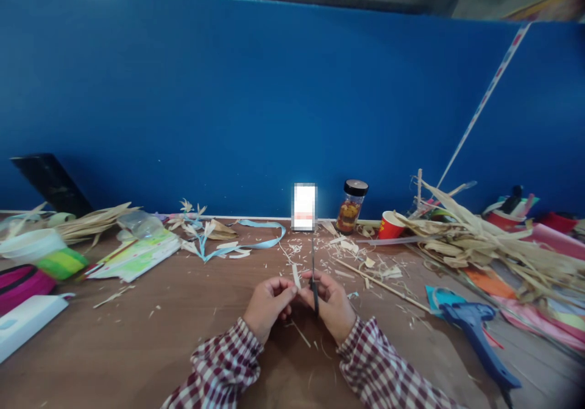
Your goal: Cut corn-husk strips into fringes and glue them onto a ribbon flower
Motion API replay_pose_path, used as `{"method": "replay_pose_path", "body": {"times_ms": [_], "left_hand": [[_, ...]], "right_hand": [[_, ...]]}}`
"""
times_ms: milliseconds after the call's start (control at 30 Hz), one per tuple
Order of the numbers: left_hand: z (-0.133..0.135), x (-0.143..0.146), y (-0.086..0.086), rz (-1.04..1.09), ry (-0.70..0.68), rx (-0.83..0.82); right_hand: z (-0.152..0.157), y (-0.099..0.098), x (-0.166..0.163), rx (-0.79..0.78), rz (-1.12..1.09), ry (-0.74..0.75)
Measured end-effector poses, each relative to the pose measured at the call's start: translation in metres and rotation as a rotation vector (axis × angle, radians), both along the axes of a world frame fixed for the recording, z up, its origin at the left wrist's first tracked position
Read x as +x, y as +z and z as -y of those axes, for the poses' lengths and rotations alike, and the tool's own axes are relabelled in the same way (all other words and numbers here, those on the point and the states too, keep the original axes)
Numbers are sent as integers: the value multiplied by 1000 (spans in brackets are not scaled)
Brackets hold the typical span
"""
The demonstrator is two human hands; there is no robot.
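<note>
Jar (350, 208): clear, black lid, amber contents
Cup (390, 226): red, right of the jar
Glue gun (475, 331): blue, lying at right
Pouch (28, 290): magenta, at the left edge
Box (30, 325): white, just before the pouch
Partition (228, 92): blue, upright behind the table (137, 348)

Both forearms are extended forward from the lower edge of the view and angled inward, covered to the wrists by checked sleeves (219, 369). The left hand (269, 306) is turned toward the right hand (334, 310), its thumb pressed against curled fingers. The right hand's fingers are likewise bent in a grip. The two thumb tips are brought close together; whether they touch cannot be told.
</note>
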State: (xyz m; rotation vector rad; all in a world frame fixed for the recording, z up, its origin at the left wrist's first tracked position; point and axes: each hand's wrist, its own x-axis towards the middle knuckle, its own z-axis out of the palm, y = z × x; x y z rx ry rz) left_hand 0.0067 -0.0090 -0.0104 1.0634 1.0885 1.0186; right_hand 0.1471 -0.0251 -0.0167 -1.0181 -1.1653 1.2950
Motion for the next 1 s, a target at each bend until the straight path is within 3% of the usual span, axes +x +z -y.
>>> {"method": "replay_pose_path", "body": {"times_ms": [267, 400, 1000], "left_hand": [[-7, -13, 17, 196, 172, -54], [-8, -15, 22, 232, 229, -57], [-10, -14, 11, 227, 148, -35]], "right_hand": [[8, -2, -2, -6, 81, 241], [11, 1, -2, -51, 110, 282], [11, 5, 1, -98, 167, 327]]}}
